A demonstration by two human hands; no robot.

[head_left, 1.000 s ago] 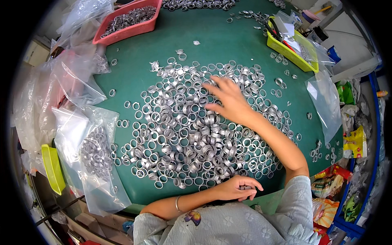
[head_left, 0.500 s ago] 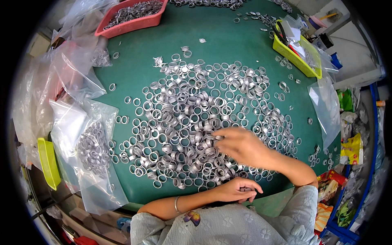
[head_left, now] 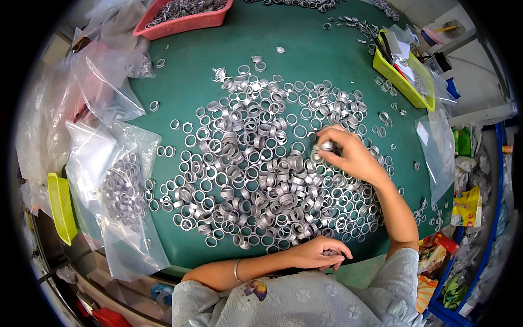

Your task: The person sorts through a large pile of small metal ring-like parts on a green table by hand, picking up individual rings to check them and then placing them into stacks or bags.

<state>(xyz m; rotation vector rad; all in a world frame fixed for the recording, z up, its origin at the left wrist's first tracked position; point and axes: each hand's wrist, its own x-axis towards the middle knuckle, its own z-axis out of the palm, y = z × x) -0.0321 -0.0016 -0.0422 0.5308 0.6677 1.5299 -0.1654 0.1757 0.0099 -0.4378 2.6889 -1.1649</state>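
A wide heap of small silver-grey metal rings (head_left: pixel 245 180) covers the middle of the green tabletop, some lying flat and others stacked or on edge. My right hand (head_left: pixel 351 152) is over the right side of the heap, its thumb and fingers curled round a few metal rings (head_left: pixel 326 146). Near the table's front edge rests my left hand (head_left: pixel 322 253), fingers bent, with some grey rings showing between them. How many rings each hand holds I cannot tell.
A red tray (head_left: pixel 188 24) full of metal parts stands far left. A yellow-green basket (head_left: pixel 400 79) with tools and papers sits at the right. Clear plastic bags (head_left: pixel 122 218), one with rings inside, lie along the left edge. A blue-framed shelf (head_left: pixel 493 218) holds packets.
My right hand has moved away from me and slightly right, from the heap's centre, and now has rings in its fingers. My left hand stays in place. The view has shifted slightly.
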